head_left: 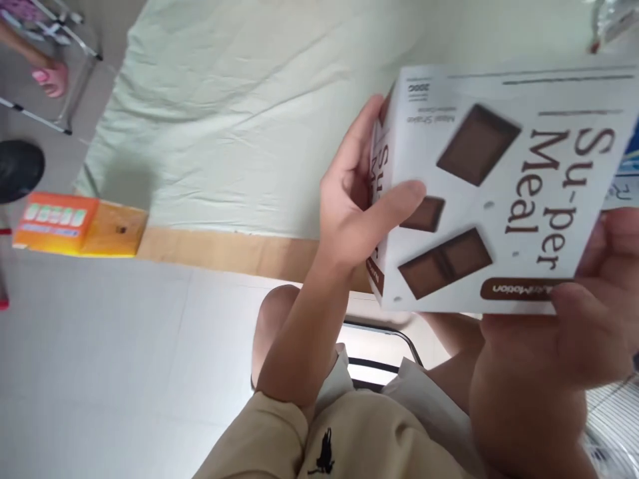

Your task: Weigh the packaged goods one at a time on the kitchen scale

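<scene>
A white meal shake box (464, 219) printed with brown chocolate pieces and "Su-per Meal" is held up in front of me, its lettering turned sideways. My left hand (354, 193) grips the box's left end, thumb across the front and fingers around the far side. At the lower right corner, my right hand (599, 299) is closed on the box, its thumb on the front face and slightly blurred. The box hangs above the near edge of the cloth-covered table. What lies directly behind it is hidden.
A pale green cloth (239, 120) covers the table, leaving a wooden edge (224, 256) bare. An orange and yellow box (82, 224) sits at the left corner. Clear plastic (619, 23) lies at the far right. At upper left are a metal rack (74, 40) and another person's foot (52, 78).
</scene>
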A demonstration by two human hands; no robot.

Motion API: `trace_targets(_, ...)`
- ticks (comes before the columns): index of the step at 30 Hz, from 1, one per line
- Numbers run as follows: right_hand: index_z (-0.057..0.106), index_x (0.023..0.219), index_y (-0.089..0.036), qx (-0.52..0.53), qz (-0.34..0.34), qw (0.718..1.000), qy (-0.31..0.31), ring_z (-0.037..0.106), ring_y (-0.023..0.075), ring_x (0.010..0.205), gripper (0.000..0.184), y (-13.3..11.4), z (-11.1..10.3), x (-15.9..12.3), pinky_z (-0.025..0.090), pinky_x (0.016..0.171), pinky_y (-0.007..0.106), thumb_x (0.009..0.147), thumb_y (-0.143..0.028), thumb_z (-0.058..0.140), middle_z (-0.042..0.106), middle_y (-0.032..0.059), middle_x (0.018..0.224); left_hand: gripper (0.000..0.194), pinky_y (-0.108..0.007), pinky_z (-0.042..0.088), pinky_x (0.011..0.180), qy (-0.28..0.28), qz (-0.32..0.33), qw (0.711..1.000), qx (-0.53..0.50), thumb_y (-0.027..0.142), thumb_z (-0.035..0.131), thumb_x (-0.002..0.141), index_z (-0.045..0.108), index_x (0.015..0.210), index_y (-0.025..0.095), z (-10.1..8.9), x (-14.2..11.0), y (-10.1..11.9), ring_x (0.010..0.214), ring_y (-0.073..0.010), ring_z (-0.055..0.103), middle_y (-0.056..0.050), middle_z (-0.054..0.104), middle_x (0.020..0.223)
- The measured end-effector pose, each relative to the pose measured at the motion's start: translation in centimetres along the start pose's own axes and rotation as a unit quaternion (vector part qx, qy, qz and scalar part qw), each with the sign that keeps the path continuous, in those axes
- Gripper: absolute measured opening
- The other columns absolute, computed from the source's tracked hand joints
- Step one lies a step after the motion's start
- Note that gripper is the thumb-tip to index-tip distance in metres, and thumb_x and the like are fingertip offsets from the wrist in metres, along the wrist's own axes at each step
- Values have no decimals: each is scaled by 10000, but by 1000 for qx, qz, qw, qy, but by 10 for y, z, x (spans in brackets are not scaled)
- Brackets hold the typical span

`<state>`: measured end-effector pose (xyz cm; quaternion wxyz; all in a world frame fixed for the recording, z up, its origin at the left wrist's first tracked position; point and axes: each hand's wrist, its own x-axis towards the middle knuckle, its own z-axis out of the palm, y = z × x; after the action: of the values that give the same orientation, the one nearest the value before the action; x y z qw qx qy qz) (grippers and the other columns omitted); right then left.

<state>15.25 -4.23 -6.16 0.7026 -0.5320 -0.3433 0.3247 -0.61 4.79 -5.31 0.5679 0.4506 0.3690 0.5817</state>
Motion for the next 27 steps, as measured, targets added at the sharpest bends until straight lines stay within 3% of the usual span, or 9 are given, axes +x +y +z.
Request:
trace_targets(3,711,1194,-357,-23,78,992,-92,685,453,1265,643,6,17,-14,571,1013,766,557,-409,781,741,70,1259,711,-453,498,1309,-37,57,996,-55,333,686,781,529,1463,206,-45,-14,22,1577,-313,530,-31,655,1568)
trace_targets(5,701,1206,-344,-47,138,979,-144,744,418,1115,651,12,40,-24,621,947,716,571,-401,834,760,74,1201,589,-502,512,1285,-11,48,999,7,440,701,817,620,1382,293,-82,-20,30,1567,-325,541,30,707,1488)
trace_targets(9,643,1282,-322,-11,196,955,-222,764,309,997,710,25,111,-47,680,799,507,613,-390,871,774,48,1147,453,-544,438,1337,186,59,978,69,573,706,858,707,1219,299,-162,-32,47,1585,-328,517,-6,732,1450)
trace_targets(12,586,1281,-321,24,211,940,-269,755,236,1004,669,37,168,-62,679,792,414,680,-347,878,773,9,1153,387,-451,311,1420,369,71,927,15,548,584,939,655,1228,301,-218,-52,63,1636,-241,447,-3,657,1558)
trace_targets(15,528,1339,-316,22,221,931,-290,748,214,1041,682,49,215,-78,684,858,418,734,-321,842,770,-4,1146,427,-349,293,1423,437,88,895,10,580,371,1033,554,1369,391,-263,-79,65,1693,-184,330,128,552,1657)
trace_targets(19,485,1434,-317,7,241,927,-286,744,214,1117,750,63,255,-102,684,942,445,760,-347,812,756,-6,1197,553,-350,324,1406,445,121,886,55,698,192,1051,447,1494,487,-292,-97,54,1737,-217,196,223,437,1716)
trace_targets(22,511,1435,-318,-10,240,930,-279,737,212,1185,682,72,267,-118,672,1014,466,814,-391,783,742,4,1279,534,-349,310,1406,512,114,851,-5,625,162,1071,397,1512,435,-294,-91,57,1739,-183,179,156,385,1752)
trace_targets(25,505,1462,-338,-43,223,929,-291,727,214,1239,637,78,264,-127,661,1049,489,874,-419,738,728,12,1345,448,-334,280,1412,616,96,780,-52,380,362,1050,364,1490,300,-293,-78,68,1718,-134,220,33,337,1784)
trace_targets(27,509,1474,-348,-74,201,925,-313,709,218,1299,627,80,255,-127,643,1095,493,884,-397,714,707,13,1408,533,-297,311,1388,630,93,770,-53,249,490,982,339,1493,255,-297,-72,71,1683,-128,297,-14,290,1808)
